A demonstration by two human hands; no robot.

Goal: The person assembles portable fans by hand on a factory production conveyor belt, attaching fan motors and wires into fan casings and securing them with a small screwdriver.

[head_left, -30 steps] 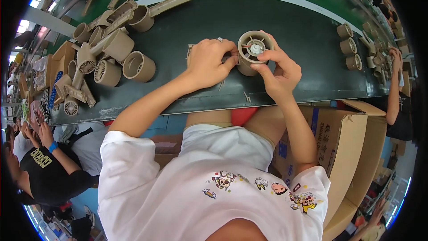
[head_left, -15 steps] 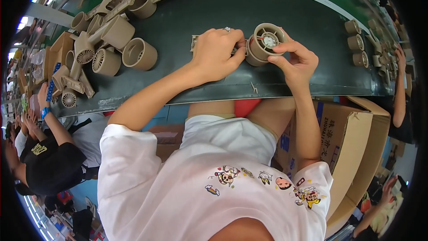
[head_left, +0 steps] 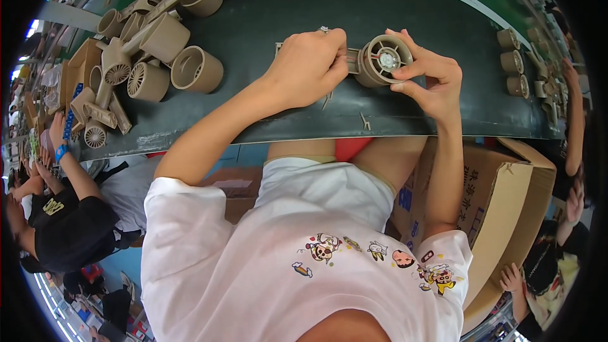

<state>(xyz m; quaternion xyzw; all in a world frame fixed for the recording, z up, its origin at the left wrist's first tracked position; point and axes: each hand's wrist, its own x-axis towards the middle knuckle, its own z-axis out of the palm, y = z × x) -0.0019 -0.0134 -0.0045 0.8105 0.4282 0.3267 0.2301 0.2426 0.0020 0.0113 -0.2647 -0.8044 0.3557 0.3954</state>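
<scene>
Left hand (head_left: 309, 62) grips one handle (head_left: 353, 58); right hand (head_left: 436, 79) pinches one spoked cylinder (head_left: 387, 61).

At the right of the frame I see a big open cardboard box (head_left: 500, 215), its flaps spread, and left of the centre another brown box (head_left: 239, 188). At lower left a co-worker (head_left: 69, 234) in a black top wears a blue wristband (head_left: 60, 151), just beside some pale blue floor (head_left: 130, 263). I have a second person (head_left: 541, 269) at lower right, and a tan carton (head_left: 84, 66) at upper left
</scene>
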